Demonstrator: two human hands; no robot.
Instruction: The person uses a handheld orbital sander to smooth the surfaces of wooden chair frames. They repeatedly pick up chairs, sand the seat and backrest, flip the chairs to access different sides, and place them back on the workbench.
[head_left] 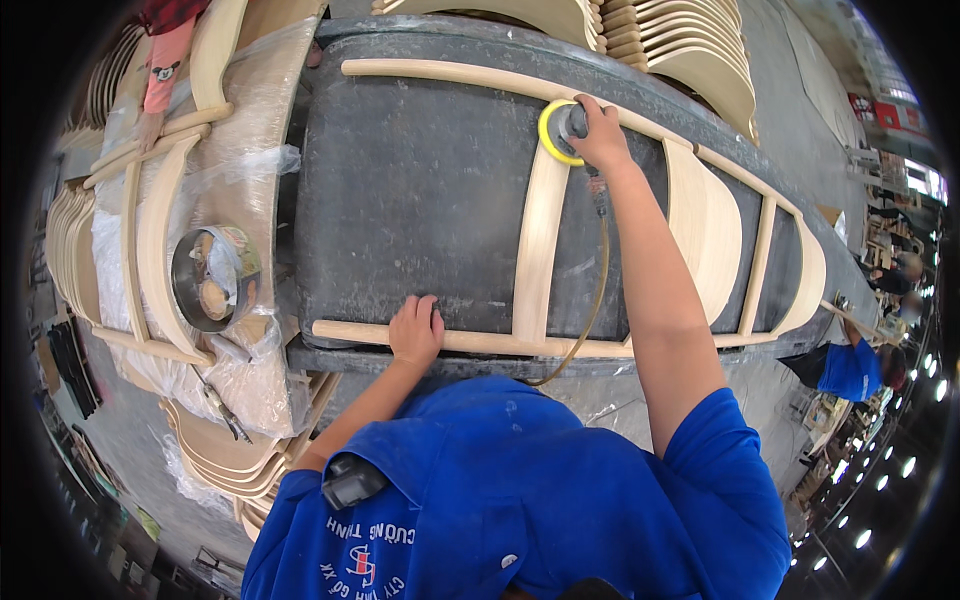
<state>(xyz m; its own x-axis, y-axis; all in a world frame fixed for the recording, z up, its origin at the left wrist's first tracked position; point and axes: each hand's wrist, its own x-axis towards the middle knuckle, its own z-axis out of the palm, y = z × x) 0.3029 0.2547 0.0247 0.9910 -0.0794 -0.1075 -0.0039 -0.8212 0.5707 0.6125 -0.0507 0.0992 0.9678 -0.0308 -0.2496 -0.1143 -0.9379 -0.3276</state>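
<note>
Pale wood is already joined into one frame (704,232), flat on our dark table (420,190). Our right hand (603,138) grips the round sander (564,128) where slat (538,240) and far rail (470,76) meet; our left hand (415,332) curls on the near rail (500,342). We can't tell which parts are smooth.

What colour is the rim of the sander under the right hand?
The sander rim is bright yellow, clearest in the head view.

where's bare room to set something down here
Largest: the dark tabletop between far rail and near rail, left of the leftmost crosspiece. Crowded: just right of it, beneath the hose and right forearm; also the side table around the tin and wooden frame.
</note>
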